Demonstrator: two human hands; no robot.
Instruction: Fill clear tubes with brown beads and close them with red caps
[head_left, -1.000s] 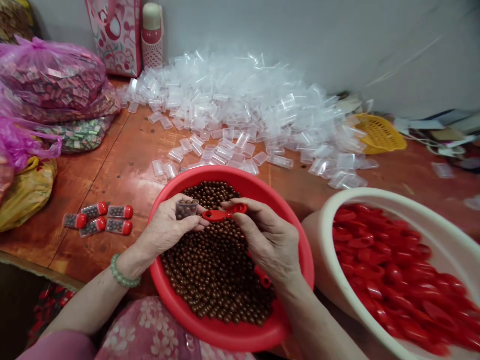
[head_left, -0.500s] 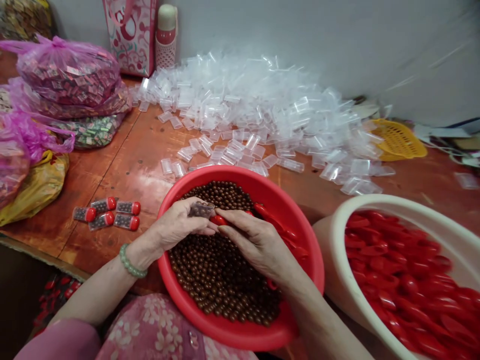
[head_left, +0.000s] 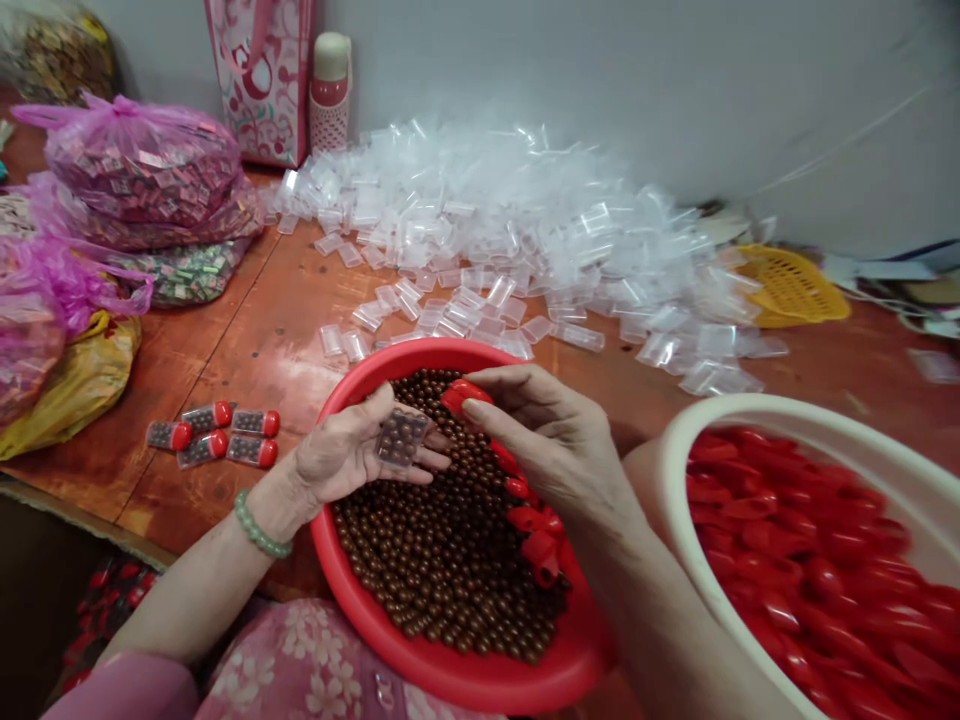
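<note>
On the palm and fingers of my left hand [head_left: 360, 445] lies a clear case [head_left: 401, 438] filled with brown beads, the thumb at its edge. My right hand [head_left: 544, 435] pinches a red cap [head_left: 465, 395] between thumb and fingertips, apart from the case. Both hands are above a red basin [head_left: 360, 630] of brown beads [head_left: 450, 560]. More red caps [head_left: 541, 545] lie inside the basin on the right, partly behind my right hand. Several capped cases [head_left: 253, 450] of beads rest on the table at the left.
Clear empty cases [head_left: 480, 230] are heaped along the wall. A white tub [head_left: 679, 480] of red caps stands at the right. Bagged goods [head_left: 150, 180], a patterned bag [head_left: 262, 100] and a bottle [head_left: 331, 95] are at the back left; a yellow basket [head_left: 795, 285] lies at the back right.
My hands have moved apart. The red cap has come away from the case and up in my right hand, while my left hand has turned palm up with its fingers more spread.
</note>
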